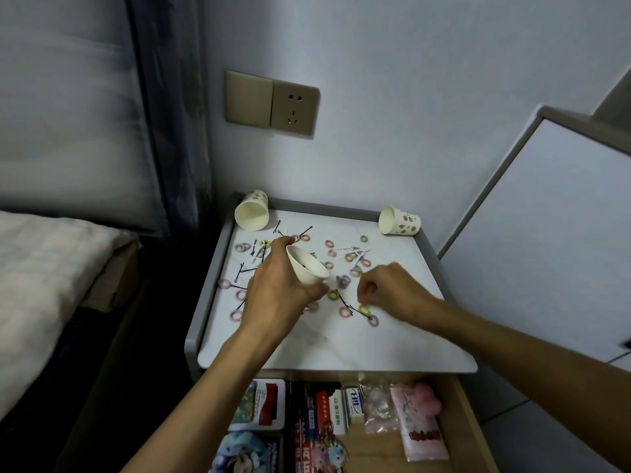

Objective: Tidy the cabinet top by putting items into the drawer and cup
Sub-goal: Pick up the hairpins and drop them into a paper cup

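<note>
My left hand (278,288) grips a white paper cup (305,266), tilted toward the right, with dark items inside. My right hand (386,288) hovers just right of it with fingers pinched together; what they hold is too small to tell. Several small pastel hair ties, such as a yellow one (333,294), and black bobby pins (351,308) lie scattered over the white cabinet top (324,346). Below its front edge the wooden drawer (461,421) stands pulled out, filled with boxes, packets and plush keychains.
Two more paper cups lie on their sides at the back corners, one left (252,210), one right (398,221). A wall socket (271,103) sits above. A bed (44,285) is to the left, a white cupboard door (546,250) to the right.
</note>
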